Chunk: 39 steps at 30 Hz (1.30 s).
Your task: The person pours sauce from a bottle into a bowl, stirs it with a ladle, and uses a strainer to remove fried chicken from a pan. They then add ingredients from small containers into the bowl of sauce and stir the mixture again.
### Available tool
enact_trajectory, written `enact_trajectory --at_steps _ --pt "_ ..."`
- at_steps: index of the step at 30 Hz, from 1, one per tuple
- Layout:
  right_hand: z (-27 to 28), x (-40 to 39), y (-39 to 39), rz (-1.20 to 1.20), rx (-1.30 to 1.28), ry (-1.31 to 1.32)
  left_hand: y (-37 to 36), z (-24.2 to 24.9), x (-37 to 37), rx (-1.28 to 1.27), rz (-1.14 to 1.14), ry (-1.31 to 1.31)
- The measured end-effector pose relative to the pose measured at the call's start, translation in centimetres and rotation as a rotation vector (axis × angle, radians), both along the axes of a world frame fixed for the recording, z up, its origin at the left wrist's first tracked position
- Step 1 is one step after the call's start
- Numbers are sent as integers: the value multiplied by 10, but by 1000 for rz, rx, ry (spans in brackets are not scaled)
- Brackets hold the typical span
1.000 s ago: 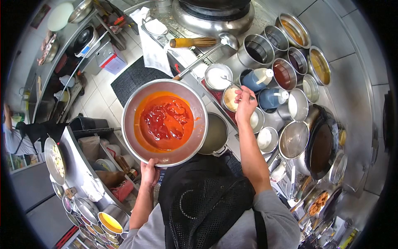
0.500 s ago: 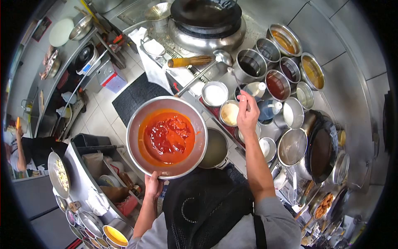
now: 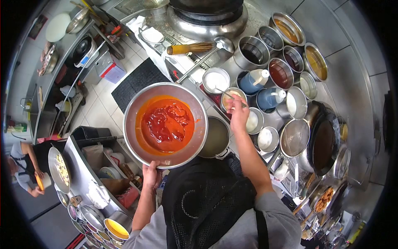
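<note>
My left hand is closed on the near rim of a large metal bowl, holding it level. In it lies an orange sauce with a glossy dark red mass in the middle. My right hand pinches the handle of a thin metal spoon over the pot of pale yellow seasoning. The spoon's far end reaches the pot of white powder. Two squeeze bottles of dark liquid stand just beyond this hand.
Several pots of sauces crowd the counter's right side, near a mesh strainer. A ladle and a bamboo brush lie before the wok burner. Under the bowl's right side stands a stockpot. A co-worker stands far left.
My right hand has moved down and left with the spoon, from beside the squeeze bottles to the powder pots. The bowl has shifted slightly up. The co-worker has come further into view.
</note>
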State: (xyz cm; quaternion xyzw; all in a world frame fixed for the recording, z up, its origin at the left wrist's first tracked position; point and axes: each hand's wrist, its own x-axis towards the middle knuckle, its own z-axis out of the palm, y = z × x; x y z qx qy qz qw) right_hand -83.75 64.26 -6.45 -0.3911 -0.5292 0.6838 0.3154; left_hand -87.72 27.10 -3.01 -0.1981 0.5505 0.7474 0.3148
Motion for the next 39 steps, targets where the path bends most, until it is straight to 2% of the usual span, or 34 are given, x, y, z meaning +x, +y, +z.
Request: enact_trajectory --at_steps 2,7,11,14,22,27,29,31,39 --pt "2 10 13 -56 -216 167 -2 -1 2 0 31 -3" --pt "11 30 31 -42 -290 266 -9 -8 4 -12 -16 14" --pt "-3 33 44 -85 -208 150 -3 -6 5 -22 -17 25" --pt "-10 35 52 -44 -256 208 10 7 6 13 29 11" --pt "-14 42 67 -31 -407 318 8 -3 12 15 -5 19" --pt "-14 46 72 -23 -421 328 19 10 13 4 -40 30" --pt "-16 48 74 -9 -414 314 26 16 16 14 10 32" --pt "-8 46 70 -13 -358 258 24 9 16 28 0 34" --pt "-5 44 73 -12 -406 286 18 -3 18 29 -32 54"
